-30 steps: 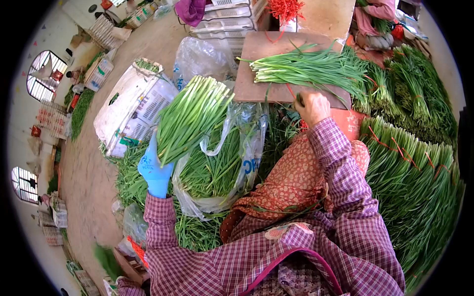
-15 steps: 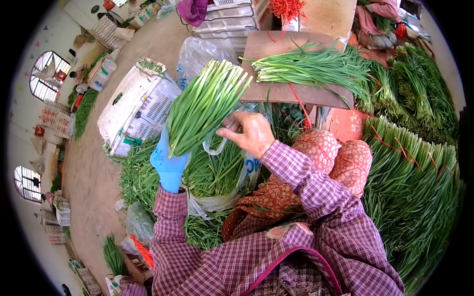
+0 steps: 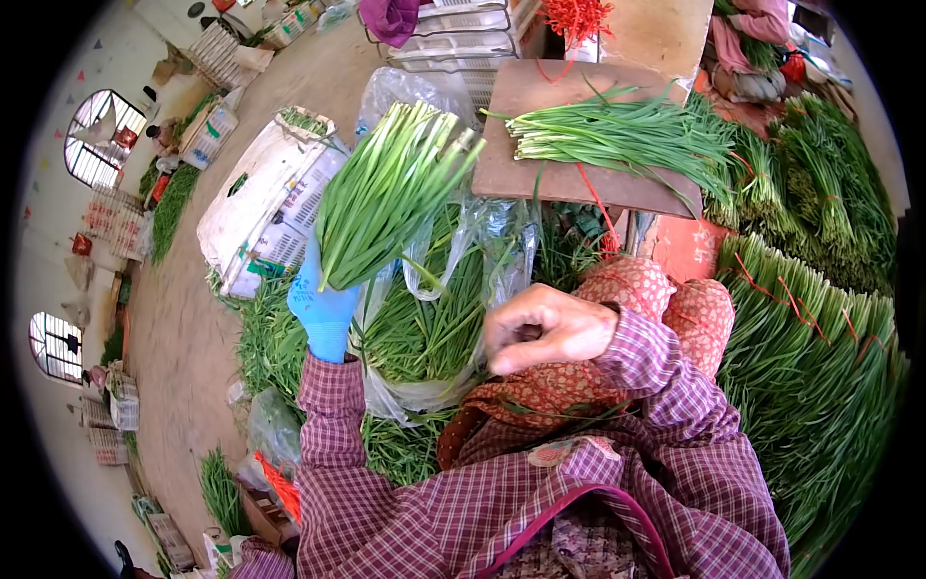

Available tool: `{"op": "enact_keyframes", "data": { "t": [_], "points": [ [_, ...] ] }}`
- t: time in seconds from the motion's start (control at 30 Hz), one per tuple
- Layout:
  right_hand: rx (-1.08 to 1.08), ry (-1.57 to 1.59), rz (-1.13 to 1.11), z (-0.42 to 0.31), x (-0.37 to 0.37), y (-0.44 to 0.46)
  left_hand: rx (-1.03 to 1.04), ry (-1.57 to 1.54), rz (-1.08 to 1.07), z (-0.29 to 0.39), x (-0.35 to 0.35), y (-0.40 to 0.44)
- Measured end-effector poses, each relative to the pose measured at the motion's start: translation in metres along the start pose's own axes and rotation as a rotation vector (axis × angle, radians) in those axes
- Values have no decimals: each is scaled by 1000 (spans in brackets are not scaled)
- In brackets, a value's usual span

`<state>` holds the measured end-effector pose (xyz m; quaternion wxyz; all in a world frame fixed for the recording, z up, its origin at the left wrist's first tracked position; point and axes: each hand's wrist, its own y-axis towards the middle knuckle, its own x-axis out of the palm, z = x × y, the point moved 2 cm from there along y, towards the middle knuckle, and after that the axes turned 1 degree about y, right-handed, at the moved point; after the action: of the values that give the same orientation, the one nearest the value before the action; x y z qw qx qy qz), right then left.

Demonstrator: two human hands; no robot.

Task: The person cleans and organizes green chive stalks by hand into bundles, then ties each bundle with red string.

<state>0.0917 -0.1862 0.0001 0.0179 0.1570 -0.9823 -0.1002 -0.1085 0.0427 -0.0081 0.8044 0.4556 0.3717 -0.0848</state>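
My left hand (image 3: 326,307), in a blue glove, is closed around the leafy lower end of a bunch of garlic chives (image 3: 391,193). The pale cut ends fan out up and to the right. Bare and curled, my right hand (image 3: 552,330) hovers above my lap, apart from the bunch, thumb close to the bent fingers and nothing visible in it. A loose leaf (image 3: 424,276) shows just below the bunch, over a clear plastic bag (image 3: 415,394) with green leaves in it. Another heap of garlic chives (image 3: 608,135) lies on a brown board (image 3: 502,176) ahead of me.
Large stacks of chives (image 3: 810,405) tied with red strings stand at my right. A white crate (image 3: 270,207) stands at the left, beside loose leaves (image 3: 265,343) on the ground. Red ties (image 3: 576,17) hang beyond the board. Another person's pink sleeve (image 3: 762,19) shows at upper right.
My right hand has left the bunch and moved down and right towards my lap. A loose leaf now shows below the bunch. My left hand keeps its hold, shifted slightly left.
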Motion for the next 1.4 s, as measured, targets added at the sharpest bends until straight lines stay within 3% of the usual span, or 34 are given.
{"op": "enact_keyframes", "data": {
  "t": [0.17, 0.23, 0.3, 0.37, 0.4, 0.47, 0.53, 0.63, 0.73, 1.0, 1.07, 1.17, 1.4],
  "points": [
    [-32, 51, -66, -6, -14, -30, -58, 78, -43, -9, -7, 2],
    [127, 8, 4, 5, -23, -35, -93, 84, -49, -13, -6, 0],
    [315, -818, 152, 40, -36, -31, 9, 26, 12, -12, -7, 0],
    [506, -1233, 351, 51, -34, -24, -15, 23, -26, -6, -9, -1],
    [244, -1086, 465, 46, -33, -21, -45, 17, -70, -2, -9, -1],
    [-57, -905, 615, 21, -25, 2, -53, -37, -61, 2, -6, -4],
    [-299, -1068, 772, -17, -18, 22, -56, -128, -74, 16, -5, -2],
    [-467, -1156, 902, -44, -22, 47, -202, -282, -150, 22, -1, -5],
    [-537, -1292, 981, -43, -44, 64, -207, -316, -195, 29, -1, -4],
    [-369, -1389, 1000, -23, -54, 64, -200, -400, -184, 19, 9, -13],
    [-176, -1354, 1024, -20, -57, 66, -217, -391, -223, 22, 9, -14],
    [-73, -1400, 1004, -21, -58, 68, -188, -364, -255, 12, 14, -18],
    [-27, -1275, 913, -31, -51, 70, -340, -581, -386, 2, 20, -24]
  ]
}}
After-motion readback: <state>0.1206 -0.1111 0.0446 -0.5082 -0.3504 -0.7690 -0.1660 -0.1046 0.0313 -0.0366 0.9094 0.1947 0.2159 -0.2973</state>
